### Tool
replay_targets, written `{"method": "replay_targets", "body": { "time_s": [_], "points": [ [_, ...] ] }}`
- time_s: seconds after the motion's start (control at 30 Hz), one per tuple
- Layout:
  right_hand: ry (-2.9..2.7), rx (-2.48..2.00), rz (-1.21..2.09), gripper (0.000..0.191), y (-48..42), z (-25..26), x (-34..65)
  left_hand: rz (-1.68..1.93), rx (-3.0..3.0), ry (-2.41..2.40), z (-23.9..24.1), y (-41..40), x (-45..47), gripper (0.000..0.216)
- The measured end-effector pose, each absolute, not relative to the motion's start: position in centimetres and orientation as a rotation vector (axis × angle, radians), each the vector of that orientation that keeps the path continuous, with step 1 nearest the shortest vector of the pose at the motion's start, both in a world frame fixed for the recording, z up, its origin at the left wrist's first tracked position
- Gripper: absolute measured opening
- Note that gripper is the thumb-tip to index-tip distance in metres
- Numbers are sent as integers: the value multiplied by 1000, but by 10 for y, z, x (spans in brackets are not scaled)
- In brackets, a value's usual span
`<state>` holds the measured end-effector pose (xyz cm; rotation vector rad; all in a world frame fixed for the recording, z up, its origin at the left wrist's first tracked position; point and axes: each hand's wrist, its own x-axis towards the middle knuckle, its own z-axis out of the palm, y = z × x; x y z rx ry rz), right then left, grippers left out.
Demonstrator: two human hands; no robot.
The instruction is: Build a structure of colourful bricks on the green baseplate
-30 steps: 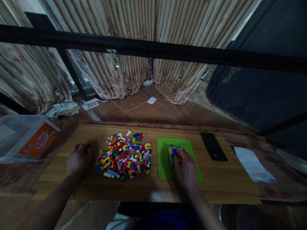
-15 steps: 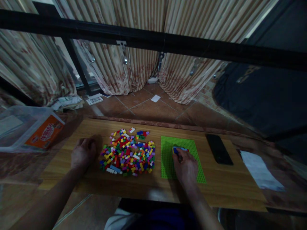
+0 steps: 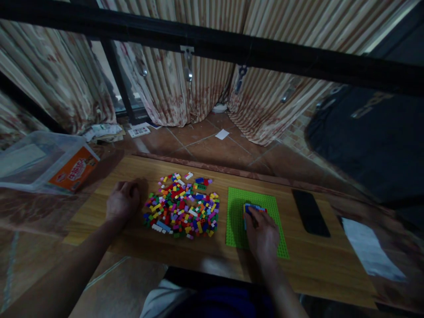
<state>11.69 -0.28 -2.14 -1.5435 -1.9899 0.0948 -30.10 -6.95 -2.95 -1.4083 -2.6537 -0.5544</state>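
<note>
My right hand (image 3: 263, 234) is over the green studded baseplate (image 3: 234, 234), thumb and fingers closed at a small group of toy bricks (image 3: 254, 206) on it. Blue and red bricks show past the fingertips; the hand covers the rest. To the left of the baseplate lies a loose pile of toy bricks (image 3: 182, 210) in many colours. My left hand (image 3: 122, 202) rests on the table just left of that pile, its fingers curled in, with nothing visible in them.
A black phone (image 3: 310, 213) lies on the wooden table (image 3: 205, 258) right of the baseplate. Past the right edge is a white paper sheet (image 3: 371, 249). A clear plastic box (image 3: 43, 150) with an orange label stands at the left. A dark rail (image 3: 212, 39) crosses before striped curtains.
The view has shifted, so the table and bricks sit slightly farther right in the picture. My right hand stays at the bricks on the baseplate, and my left hand stays beside the pile.
</note>
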Motion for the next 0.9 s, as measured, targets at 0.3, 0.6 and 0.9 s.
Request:
{"method": "replay_targets", "body": {
  "time_s": [0.3, 0.6, 0.9],
  "points": [
    [-2054, -1489, 29, 38, -2, -25, 122, -513, -1407, -2643, -31, -70, -302, 35],
    [-2017, -1399, 62, 35, 2, -37, 125, -523, -1387, -2687, -28, -70, -299, 36],
    [-1958, -1415, 166, 40, -1, -27, 129, -551, -1410, -2666, -25, -71, -296, 39]
  ]
}}
